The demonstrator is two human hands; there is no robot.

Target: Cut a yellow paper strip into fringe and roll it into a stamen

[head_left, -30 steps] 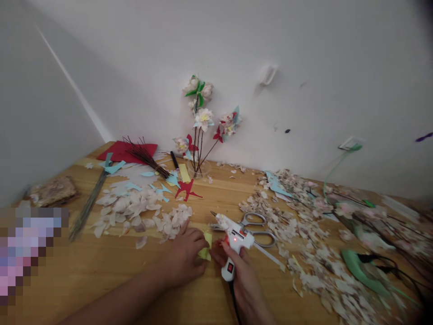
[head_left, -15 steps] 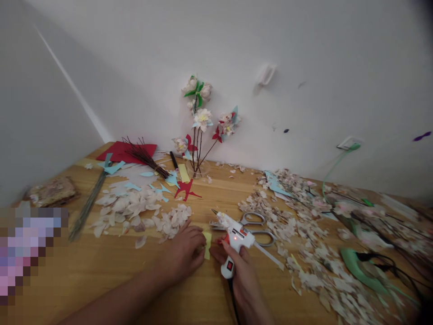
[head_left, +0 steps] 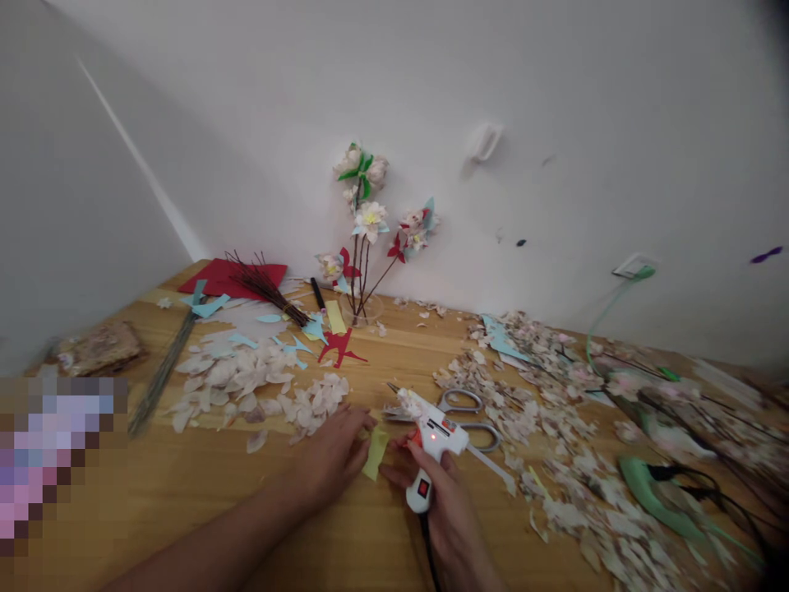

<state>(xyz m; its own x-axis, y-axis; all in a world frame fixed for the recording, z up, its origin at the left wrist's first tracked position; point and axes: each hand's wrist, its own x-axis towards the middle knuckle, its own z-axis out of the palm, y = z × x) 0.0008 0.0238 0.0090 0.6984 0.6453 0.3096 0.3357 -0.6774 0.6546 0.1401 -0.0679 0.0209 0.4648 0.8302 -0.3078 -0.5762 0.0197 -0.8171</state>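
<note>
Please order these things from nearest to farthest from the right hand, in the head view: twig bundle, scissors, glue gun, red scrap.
1. Glue gun: held in the right hand.
2. Scissors: just beyond the hand, partly behind the gun.
3. Red scrap: farther forward, to the left.
4. Twig bundle: far left, near the wall.

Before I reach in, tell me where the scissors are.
In the head view, the scissors lie on the table just right of centre, partly hidden by the glue gun in the right hand.
</note>
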